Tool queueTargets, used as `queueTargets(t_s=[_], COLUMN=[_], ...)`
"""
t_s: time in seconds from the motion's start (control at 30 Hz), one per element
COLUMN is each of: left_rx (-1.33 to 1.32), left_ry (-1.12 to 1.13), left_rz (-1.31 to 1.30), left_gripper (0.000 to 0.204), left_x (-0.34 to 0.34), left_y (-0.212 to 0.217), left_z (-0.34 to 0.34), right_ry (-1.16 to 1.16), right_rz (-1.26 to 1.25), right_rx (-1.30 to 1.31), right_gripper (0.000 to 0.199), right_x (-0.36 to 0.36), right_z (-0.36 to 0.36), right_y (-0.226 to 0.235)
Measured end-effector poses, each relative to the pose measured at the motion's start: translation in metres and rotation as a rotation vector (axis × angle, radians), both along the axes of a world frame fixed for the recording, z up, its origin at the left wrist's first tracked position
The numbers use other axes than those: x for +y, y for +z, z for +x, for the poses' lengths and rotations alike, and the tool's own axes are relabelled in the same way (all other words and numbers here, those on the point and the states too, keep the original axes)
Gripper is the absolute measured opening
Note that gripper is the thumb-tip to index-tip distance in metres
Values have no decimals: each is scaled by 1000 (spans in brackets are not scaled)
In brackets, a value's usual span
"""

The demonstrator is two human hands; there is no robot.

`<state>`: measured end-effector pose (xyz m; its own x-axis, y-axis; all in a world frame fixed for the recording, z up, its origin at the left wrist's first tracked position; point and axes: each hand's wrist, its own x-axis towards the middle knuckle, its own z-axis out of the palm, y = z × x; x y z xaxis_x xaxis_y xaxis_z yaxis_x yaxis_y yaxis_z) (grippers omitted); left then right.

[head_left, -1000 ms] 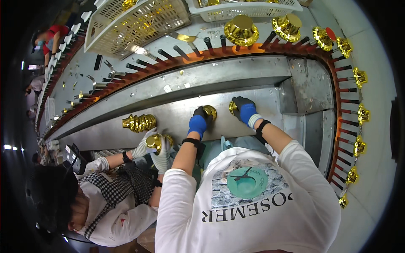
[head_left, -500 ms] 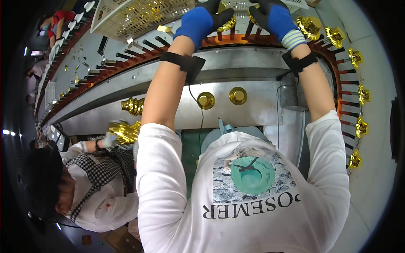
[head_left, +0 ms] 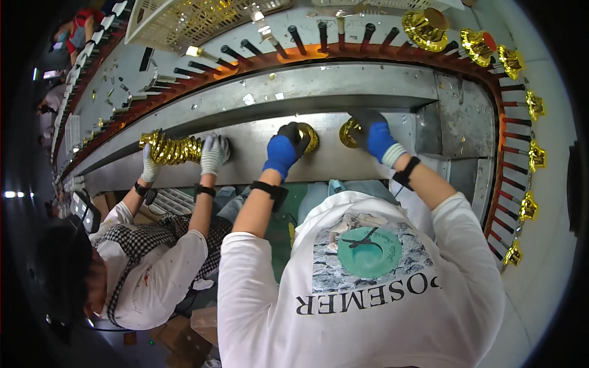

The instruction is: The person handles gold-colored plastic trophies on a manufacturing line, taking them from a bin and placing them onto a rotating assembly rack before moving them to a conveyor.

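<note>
Two shiny gold flared caps lie on the metal ledge [head_left: 245,153] in front of me. My left hand [head_left: 287,150], in a blue and black glove, has its fingers closed round the edge of the left gold cap [head_left: 311,138]. With its dark fingertips, my right hand [head_left: 374,132], gloved alike, grips the other gold cap [head_left: 348,133]. Both caps still sit at the ledge surface, partly covered by my fingers. Beyond the ledge runs a curved conveyor of upright spindles [head_left: 323,38]; further gold caps [head_left: 425,30] sit on its spindles to the right.
On my left a co-worker's gloved hands [head_left: 213,154] hold a long nested stack of gold caps [head_left: 172,149] over the same ledge. A cream plastic basket [head_left: 184,27] stands beyond the conveyor. Small scraps [head_left: 248,98] litter the metal rim between conveyor and ledge.
Both my hands have come back from the conveyor spindles, where they were at gold caps, to the two caps on the ledge. The co-worker's stack has moved up onto the ledge.
</note>
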<state>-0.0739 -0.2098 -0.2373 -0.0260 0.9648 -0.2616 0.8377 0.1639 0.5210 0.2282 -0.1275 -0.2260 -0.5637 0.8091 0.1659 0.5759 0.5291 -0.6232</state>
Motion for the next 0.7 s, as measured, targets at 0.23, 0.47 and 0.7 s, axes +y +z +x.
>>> queueTargets(t_s=[0.23,0.47,0.7], left_rx=[287,-87,92], left_ry=[-90,-364,-421], left_rz=[-92,924,617], left_gripper=[72,73,73], left_x=[12,156,244], left_y=[14,227,231], left_z=[31,99,123], right_ry=[-146,-397,-259], right_rz=[30,879,463], right_rx=[-167,11,-3], right_gripper=[57,49,49], right_x=[-10,131,193], right_z=[0,94,88], right_y=[9,236,209])
